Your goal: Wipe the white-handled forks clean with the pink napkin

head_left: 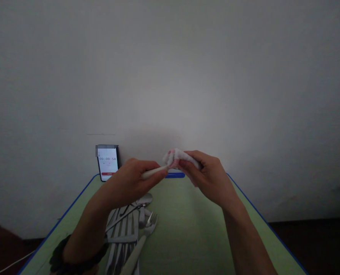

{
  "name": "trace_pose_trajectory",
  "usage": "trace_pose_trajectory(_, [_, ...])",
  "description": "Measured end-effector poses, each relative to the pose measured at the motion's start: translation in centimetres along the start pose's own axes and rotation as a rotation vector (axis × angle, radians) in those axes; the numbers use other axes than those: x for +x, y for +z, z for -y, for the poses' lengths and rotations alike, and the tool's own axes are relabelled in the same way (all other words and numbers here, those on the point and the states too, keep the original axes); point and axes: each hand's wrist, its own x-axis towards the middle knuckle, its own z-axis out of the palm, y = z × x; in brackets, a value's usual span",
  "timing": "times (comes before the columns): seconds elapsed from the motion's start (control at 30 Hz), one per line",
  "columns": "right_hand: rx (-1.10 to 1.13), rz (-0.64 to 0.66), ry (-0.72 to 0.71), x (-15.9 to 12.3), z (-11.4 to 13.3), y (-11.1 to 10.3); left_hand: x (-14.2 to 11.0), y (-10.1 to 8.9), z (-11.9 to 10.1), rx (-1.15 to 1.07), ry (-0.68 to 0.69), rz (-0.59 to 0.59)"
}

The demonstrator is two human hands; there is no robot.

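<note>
My left hand (142, 175) is closed around the pale handle (155, 172) of a utensil, held up above the far part of the table. The utensil's other end disappears into a white and pink cloth (177, 156), so its kind is hidden. Pinched between the thumb and fingers of my right hand (205, 170), the cloth wraps over that end. Below my left forearm lies a pile of cutlery, with a fork (151, 227) at its right side and a spoon (145, 199) at its far end.
A phone (108, 163) showing a running timer leans against the wall (170, 76) at the table's far left. The green table (187, 236) has a blue edge. A cable (13, 263) shows at lower left.
</note>
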Motion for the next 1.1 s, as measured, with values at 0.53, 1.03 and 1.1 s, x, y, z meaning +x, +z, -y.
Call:
trace_pose_trajectory(0.53, [-0.128, 0.524, 0.054, -0.1, 0.1, -0.4, 0.3, -0.1, 0.3, 0.128, 0.035, 0.180])
trace_pose_trajectory(1.03, [-0.080, 0.308, 0.001, 0.0, 0.1, -0.8, 0.0, 0.4, 0.4, 0.068, 0.112, -0.089])
trace_pose_trajectory(1.1, [-0.068, 0.259, -0.024, 0.0, 0.1, -0.7, 0.0, 0.4, 0.2, 0.085, 0.120, -0.133])
